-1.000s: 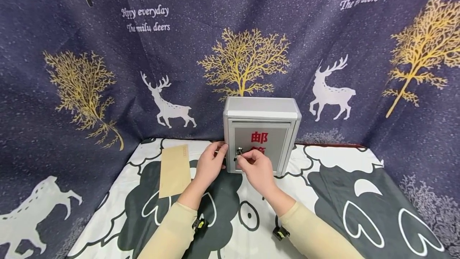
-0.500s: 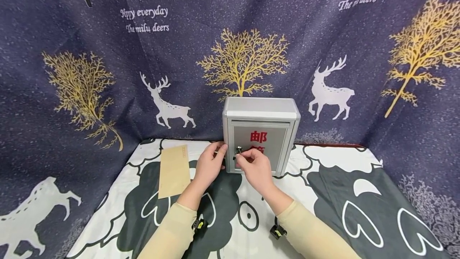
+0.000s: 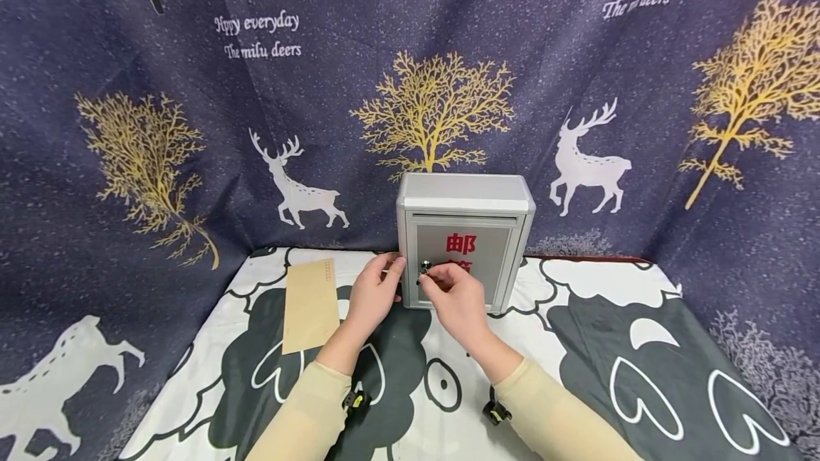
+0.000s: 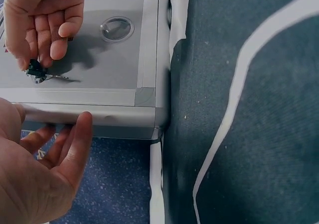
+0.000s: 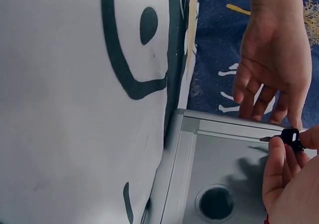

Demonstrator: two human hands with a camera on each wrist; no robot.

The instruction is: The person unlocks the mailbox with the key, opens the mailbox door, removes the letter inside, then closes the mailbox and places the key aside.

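A silver metal mailbox [image 3: 496, 255] with red characters on its door stands upright near the back of the table. At the left of the door, my right hand [image 3: 460, 302] pinches a black-headed key [image 4: 36, 68] at the lock between thumb and fingertips. A slim metal blade [image 5: 268, 139] juts from the bunch near the fingers in the right wrist view; whether it is a second key is hard to tell. My left hand [image 3: 373, 290] touches the mailbox's left side with fairly straight fingers. The lock itself is partly covered by the right fingers.
A tan envelope [image 3: 310, 304] lies flat on the table, left of my left forearm. A printed black-and-white cloth [image 3: 608, 333] covers the table. Behind the mailbox hangs a dark blue curtain [image 3: 378, 77] with deer and trees. The mailbox door has a round window [image 4: 117, 29] low down.
Both hands stay in place, the right at the lock and the left at the mailbox's side. The right wrist turns very slightly; the door remains closed.
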